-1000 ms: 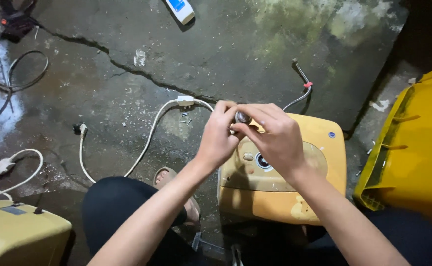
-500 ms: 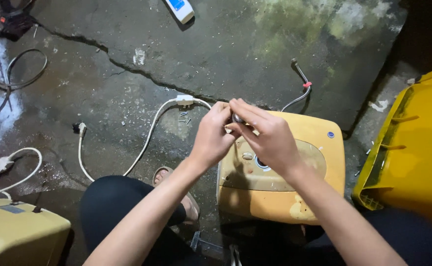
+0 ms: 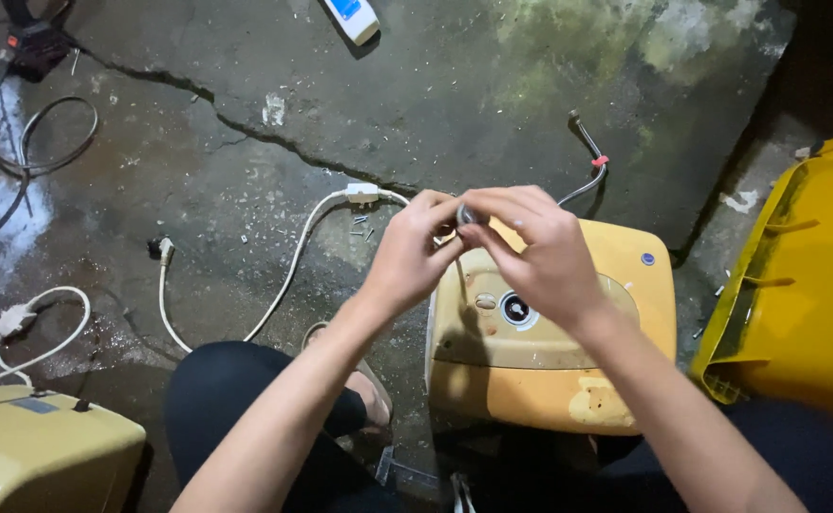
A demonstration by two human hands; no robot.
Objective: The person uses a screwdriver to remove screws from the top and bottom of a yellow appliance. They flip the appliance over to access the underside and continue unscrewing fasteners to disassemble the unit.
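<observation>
Nearest, dark-trousered knees and a sandalled foot [image 3: 359,389] on the wet floor [image 3: 246,190]. Just ahead sits the yellow heater [image 3: 549,351], its round dial facing up. Over its far edge both hands meet: the left hand [image 3: 412,261] and right hand [image 3: 540,256] pinch a small metal fitting [image 3: 467,215] between their fingertips, left thumb against right forefinger. The fitting lies dead between them, neither hand nearer; its axis is too hidden to tell. Beyond, a white cord [image 3: 293,266] trails left, a hose [image 3: 587,161] sticks out behind.
</observation>
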